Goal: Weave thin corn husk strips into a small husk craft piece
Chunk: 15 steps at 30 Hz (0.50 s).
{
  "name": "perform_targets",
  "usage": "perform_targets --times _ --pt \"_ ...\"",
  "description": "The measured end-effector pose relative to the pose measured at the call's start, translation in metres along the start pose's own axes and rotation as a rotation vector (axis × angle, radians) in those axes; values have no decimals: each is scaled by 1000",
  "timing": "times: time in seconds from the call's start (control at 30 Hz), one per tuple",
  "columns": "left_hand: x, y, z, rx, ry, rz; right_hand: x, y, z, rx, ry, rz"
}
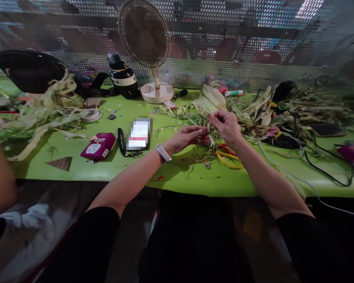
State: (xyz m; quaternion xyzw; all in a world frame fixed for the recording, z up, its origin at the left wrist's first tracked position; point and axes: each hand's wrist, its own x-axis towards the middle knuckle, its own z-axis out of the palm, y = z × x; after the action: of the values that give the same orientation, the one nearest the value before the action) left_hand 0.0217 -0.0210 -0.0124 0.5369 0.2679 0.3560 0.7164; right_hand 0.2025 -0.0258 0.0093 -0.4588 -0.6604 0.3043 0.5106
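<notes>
Over the green tabletop my left hand and my right hand meet, fingertips close together. Between them is a pale strip of dried husk, pinched by the right thumb and fingers. The left fingers are pressed together at the strip's lower end; their exact grip is partly hidden. Just behind my hands lie a broad pale corn husk and shredded green fibres. Yellow and red looped handles rest below my right wrist; their tool cannot be made out.
A fan, a black bottle and a black bag stand along the perforated screen. Husk piles spread to the right, with cables. Left are a phone, a purple device, a tape roll and another person's arm.
</notes>
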Motion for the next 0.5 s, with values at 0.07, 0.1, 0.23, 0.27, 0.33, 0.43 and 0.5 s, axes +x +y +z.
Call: perform_targets --times 0.07,0.1,0.23,0.27,0.33,0.43,0.5 --pt "1 1 -2 -25 10 66 4 2 -7 24 41 -3" --pt "1 2 -3 -13 1 97 5 2 -9 47 50 -4" --pt "0 4 -5 99 -16 183 7 -2 -15 129 -53 16" --pt "0 5 -5 128 -7 197 6 -4 -16 121 -127 35" --pt "-1 7 -5 190 4 219 5 -7 -16 78 -273 85" --pt "-2 8 -5 282 3 263 2 -7 -14 36 -344 145" --pt "-3 9 -5 343 11 271 0 -5 -12 47 -342 170"
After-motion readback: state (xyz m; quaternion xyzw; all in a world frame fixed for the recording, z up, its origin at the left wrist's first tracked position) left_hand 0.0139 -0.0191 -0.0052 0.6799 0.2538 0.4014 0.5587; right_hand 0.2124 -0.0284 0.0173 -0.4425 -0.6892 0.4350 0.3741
